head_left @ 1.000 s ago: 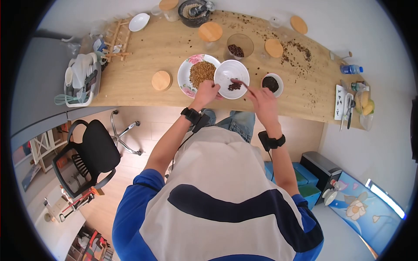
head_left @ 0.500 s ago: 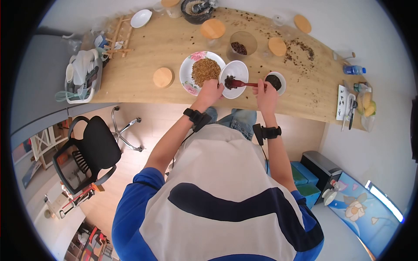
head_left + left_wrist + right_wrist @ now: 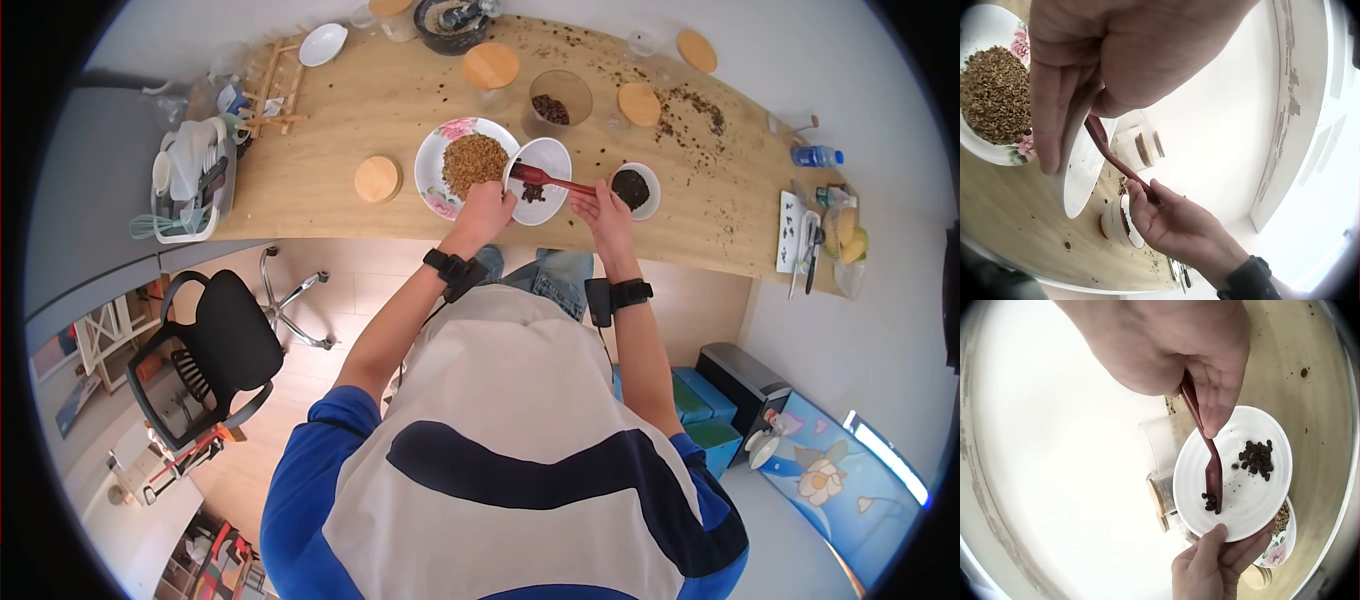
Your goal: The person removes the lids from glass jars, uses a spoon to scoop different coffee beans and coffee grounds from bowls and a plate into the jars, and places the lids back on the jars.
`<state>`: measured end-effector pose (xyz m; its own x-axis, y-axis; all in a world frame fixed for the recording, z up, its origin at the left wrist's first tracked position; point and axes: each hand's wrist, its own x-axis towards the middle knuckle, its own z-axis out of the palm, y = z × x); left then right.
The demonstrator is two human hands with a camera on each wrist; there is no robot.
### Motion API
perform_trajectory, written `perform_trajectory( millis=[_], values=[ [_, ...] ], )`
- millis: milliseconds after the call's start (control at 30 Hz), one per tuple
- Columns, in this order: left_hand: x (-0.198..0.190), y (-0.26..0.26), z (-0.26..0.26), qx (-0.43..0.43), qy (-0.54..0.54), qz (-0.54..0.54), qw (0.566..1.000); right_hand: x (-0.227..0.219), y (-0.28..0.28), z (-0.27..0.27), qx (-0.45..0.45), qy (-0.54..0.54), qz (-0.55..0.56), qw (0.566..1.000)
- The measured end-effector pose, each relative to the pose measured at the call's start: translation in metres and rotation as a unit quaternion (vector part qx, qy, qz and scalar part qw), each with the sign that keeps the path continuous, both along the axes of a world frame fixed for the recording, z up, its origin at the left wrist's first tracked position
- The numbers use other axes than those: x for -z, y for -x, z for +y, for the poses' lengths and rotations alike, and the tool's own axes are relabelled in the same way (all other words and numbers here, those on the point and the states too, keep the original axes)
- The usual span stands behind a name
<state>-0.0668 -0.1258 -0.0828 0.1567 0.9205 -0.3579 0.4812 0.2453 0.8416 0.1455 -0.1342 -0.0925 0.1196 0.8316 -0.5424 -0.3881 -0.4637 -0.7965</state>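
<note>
My left hand point(image 3: 484, 212) grips the rim of a white bowl point(image 3: 1244, 512), thumb inside and fingers beneath, holding it tilted near the table's front edge. In my right hand point(image 3: 604, 214) is the handle of a dark red scoop point(image 3: 1211, 464), its head inside the bowl near the rim. A few dark beans lie at the scoop's tip, and a cluster of dark beans point(image 3: 1256, 459) rests on the bowl's other side. Left of the bowl, partly overlapped by it, a flowered plate point(image 3: 427, 160) carries brown grain point(image 3: 474, 166). A small white cup point(image 3: 655, 200) with dark contents stands beside my right hand.
Behind the bowl stands a clear container point(image 3: 570, 88) with dark beans. Wooden-lidded jars point(image 3: 490, 65), a round wooden lid point(image 3: 377, 179) and a stone mortar point(image 3: 450, 42) are around. Dark bits point(image 3: 690, 112) litter the back right. A dish rack point(image 3: 222, 200) stands left, a bottle point(image 3: 817, 156) right.
The bowl has tipped over toward the left, beside the grain plate. The scoop's head has shifted from the beans to near the bowl's rim, and my right hand has turned palm up.
</note>
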Motion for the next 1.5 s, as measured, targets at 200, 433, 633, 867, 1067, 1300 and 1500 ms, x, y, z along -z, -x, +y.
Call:
perform_trajectory(
  millis=[200, 433, 633, 867, 1067, 1300, 1500],
  values=[
    [-0.002, -0.003, 0.002, -0.005, 0.005, -0.006, 1.000, 0.013, -0.011, -0.002, -0.004, -0.016, 0.052, 0.998],
    [0.006, -0.007, 0.003, -0.024, 0.046, -0.068, 0.996, 0.018, -0.017, -0.003, -0.006, -0.008, 0.084, 0.996],
    [0.005, -0.008, 0.006, -0.041, 0.069, -0.098, 0.992, 0.018, -0.018, -0.004, -0.009, -0.003, 0.093, 0.996],
    [0.025, -0.002, 0.009, -0.079, 0.126, -0.206, 0.967, -0.013, -0.029, 0.014, 0.028, -0.047, 0.043, 0.998],
    [0.022, -0.001, 0.011, -0.067, 0.143, -0.200, 0.967, -0.051, -0.019, 0.051, 0.071, -0.140, -0.062, 0.986],
    [0.024, -0.001, 0.012, -0.071, 0.148, -0.197, 0.966, -0.066, -0.007, 0.056, -0.045, -0.283, -0.318, 0.904],
    [0.022, 0.003, 0.012, -0.071, 0.145, -0.175, 0.971, -0.083, -0.009, 0.016, -0.121, -0.407, -0.590, 0.687]
  ],
)
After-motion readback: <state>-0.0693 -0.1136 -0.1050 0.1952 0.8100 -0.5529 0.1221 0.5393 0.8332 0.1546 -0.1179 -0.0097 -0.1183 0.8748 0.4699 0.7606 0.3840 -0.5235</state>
